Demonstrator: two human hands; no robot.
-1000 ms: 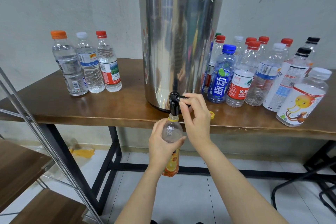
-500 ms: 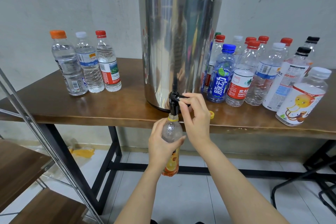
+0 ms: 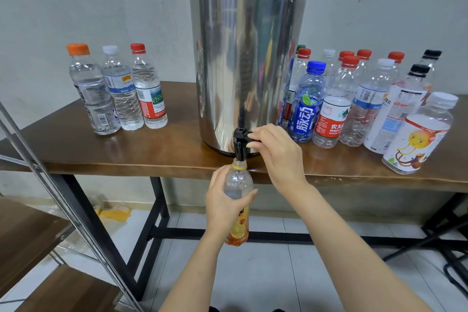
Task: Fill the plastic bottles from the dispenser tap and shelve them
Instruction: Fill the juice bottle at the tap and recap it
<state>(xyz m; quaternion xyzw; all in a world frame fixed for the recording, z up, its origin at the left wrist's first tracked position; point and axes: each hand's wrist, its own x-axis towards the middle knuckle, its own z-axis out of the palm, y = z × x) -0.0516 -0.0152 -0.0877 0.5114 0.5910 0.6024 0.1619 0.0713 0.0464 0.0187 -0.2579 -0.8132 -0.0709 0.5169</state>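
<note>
Early going, by the look of it: the three capped bottles (image 3: 119, 91) at nine o'clock of the steel dispenser (image 3: 245, 71) appear full. The crowd of capped bottles (image 3: 354, 99) at its three o'clock looks mostly empty. Most of the filling is left, then, and the shelving seems not yet begun, as far as the wooden shelf (image 3: 22, 230) at eight o'clock of the view shows.

The orange-labelled bottle (image 3: 238, 181) is uncapped and hangs below the edge of the table (image 3: 164, 152), its mouth right under the black tap (image 3: 240, 143) at the tap's six o'clock. The left hand (image 3: 225, 202) is wrapped round the bottle's upper body, fingers and thumb curled about it (the label shows beneath the palm). The right hand (image 3: 276, 157), at four o'clock of the tap, pinches the tap's lever between thumb and fingertips. How high the water stands inside I cannot tell — only bubbles glinting in the shoulder.
</note>
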